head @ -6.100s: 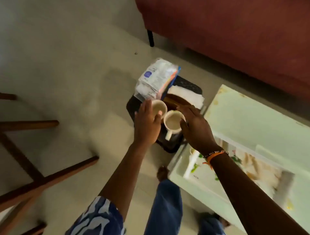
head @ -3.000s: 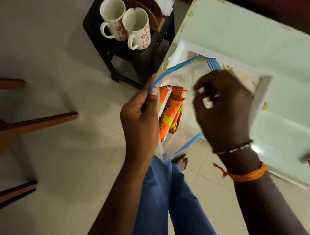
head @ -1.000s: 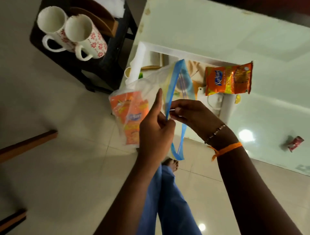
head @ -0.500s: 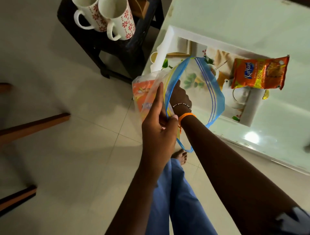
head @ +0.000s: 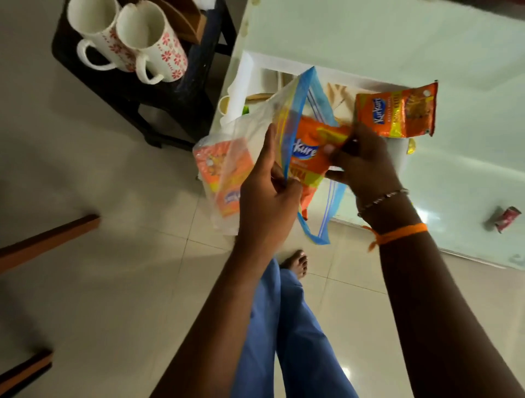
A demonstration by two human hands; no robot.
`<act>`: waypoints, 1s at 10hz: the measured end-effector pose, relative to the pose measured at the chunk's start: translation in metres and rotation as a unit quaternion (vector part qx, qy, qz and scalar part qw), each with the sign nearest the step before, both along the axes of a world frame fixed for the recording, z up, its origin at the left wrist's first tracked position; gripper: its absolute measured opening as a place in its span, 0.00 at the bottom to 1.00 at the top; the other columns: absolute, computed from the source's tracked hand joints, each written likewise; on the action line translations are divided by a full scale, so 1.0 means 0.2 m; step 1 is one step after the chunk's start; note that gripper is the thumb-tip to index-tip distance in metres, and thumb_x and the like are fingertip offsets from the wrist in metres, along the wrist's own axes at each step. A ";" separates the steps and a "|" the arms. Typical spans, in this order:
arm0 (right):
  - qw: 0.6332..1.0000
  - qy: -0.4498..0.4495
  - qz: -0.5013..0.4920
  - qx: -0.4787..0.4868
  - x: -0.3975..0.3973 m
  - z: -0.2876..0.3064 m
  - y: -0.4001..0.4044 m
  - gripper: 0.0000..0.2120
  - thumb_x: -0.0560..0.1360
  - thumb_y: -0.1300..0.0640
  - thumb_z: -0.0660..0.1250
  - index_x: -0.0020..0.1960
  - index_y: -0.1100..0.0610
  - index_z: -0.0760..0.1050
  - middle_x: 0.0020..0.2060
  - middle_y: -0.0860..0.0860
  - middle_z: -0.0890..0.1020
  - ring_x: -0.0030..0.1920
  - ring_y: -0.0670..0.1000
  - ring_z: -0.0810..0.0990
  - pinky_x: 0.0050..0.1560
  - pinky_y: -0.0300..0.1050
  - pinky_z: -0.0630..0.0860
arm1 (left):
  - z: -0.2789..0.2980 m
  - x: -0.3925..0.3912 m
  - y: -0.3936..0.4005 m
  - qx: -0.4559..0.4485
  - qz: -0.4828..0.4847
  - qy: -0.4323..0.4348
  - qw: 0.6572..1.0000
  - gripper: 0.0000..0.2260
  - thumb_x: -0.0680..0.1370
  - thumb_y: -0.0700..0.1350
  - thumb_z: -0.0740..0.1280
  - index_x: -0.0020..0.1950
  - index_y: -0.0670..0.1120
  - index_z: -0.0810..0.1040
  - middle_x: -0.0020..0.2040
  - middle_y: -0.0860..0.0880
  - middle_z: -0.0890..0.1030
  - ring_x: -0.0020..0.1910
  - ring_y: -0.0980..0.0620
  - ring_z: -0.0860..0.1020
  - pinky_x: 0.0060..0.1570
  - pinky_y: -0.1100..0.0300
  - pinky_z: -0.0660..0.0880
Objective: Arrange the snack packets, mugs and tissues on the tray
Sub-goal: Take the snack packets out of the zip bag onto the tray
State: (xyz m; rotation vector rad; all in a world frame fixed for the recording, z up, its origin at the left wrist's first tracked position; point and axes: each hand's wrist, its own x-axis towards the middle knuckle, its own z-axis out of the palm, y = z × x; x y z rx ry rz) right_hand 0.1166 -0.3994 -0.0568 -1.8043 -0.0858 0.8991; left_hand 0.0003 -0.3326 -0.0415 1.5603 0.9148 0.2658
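Note:
My left hand [head: 267,190] pinches the blue rim of a clear zip bag [head: 247,136] held over the table's near edge. My right hand [head: 360,159] grips an orange snack packet [head: 309,153] that sticks halfway out of the bag's mouth. Another orange packet [head: 227,176] shows through the bag's plastic. A third orange packet [head: 397,113] lies on the white tray [head: 255,61] on the table. Two white mugs with red flowers [head: 147,42] stand on the black stool [head: 176,93], with a corner of white tissue [head: 206,2] behind them at the frame's top.
The pale green table [head: 369,37] fills the upper right. A small red wrapper [head: 508,218] lies near its right edge. A wooden holder [head: 190,17] sits behind the mugs. Wooden furniture legs [head: 42,244] reach in from the left. My legs and bare foot [head: 295,264] are below.
My right hand, which was deep inside the bag, has come out holding an orange packet. The view has shifted slightly; the left hand still holds the bag's rim.

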 end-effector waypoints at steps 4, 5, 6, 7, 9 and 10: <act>0.870 0.052 -0.464 0.161 0.15 -0.12 -0.50 0.12 0.75 0.68 0.60 0.38 0.56 0.66 0.43 0.56 0.78 0.45 0.54 0.80 0.49 0.52 0.80 | -0.16 0.11 -0.08 0.058 -0.047 0.041 0.996 0.34 0.72 0.34 0.63 0.75 0.50 0.56 0.29 0.55 0.64 0.28 0.63 0.69 0.34 0.73 0.69; 0.838 0.115 -0.519 0.118 0.14 -0.24 -0.48 0.06 0.76 0.70 0.59 0.44 0.60 0.68 0.44 0.58 0.75 0.53 0.59 0.77 0.57 0.56 0.77 | -0.17 0.11 -0.09 0.051 -0.052 0.040 0.997 0.34 0.73 0.33 0.63 0.75 0.50 0.55 0.30 0.54 0.66 0.29 0.62 0.69 0.35 0.74 0.70; 0.845 0.164 -0.508 0.037 0.15 -0.30 -0.48 0.17 0.76 0.69 0.58 0.65 0.68 0.63 0.59 0.64 0.74 0.65 0.63 0.73 0.64 0.55 0.72 | -0.18 0.11 -0.09 0.048 -0.062 0.042 0.996 0.34 0.73 0.33 0.63 0.75 0.50 0.55 0.32 0.52 0.68 0.33 0.58 0.70 0.38 0.70 0.71; 0.845 0.180 -0.503 0.001 0.14 -0.35 -0.50 0.20 0.77 0.68 0.57 0.69 0.66 0.61 0.68 0.63 0.69 0.66 0.60 0.71 0.61 0.48 0.73 | -0.17 0.09 -0.09 0.045 -0.063 0.044 0.996 0.34 0.73 0.33 0.63 0.75 0.50 0.55 0.33 0.50 0.68 0.35 0.55 0.70 0.39 0.69 0.71; 0.857 0.097 -0.501 -0.068 0.08 -0.28 -0.50 0.10 0.72 0.68 0.64 0.50 0.60 0.66 0.43 0.54 0.75 0.43 0.52 0.75 0.41 0.40 0.73 | -0.14 0.05 -0.10 0.040 -0.053 0.041 0.997 0.33 0.74 0.32 0.63 0.75 0.50 0.57 0.30 0.47 0.64 0.31 0.54 0.66 0.37 0.67 0.70; 0.936 0.031 -0.343 0.070 0.00 -0.13 -0.44 0.09 0.73 0.69 0.62 0.41 0.56 0.72 0.38 0.52 0.77 0.39 0.48 0.77 0.37 0.37 0.75 | -0.12 0.01 -0.10 0.045 -0.043 0.045 0.997 0.32 0.74 0.32 0.63 0.75 0.51 0.57 0.28 0.46 0.64 0.28 0.52 0.64 0.34 0.59 0.70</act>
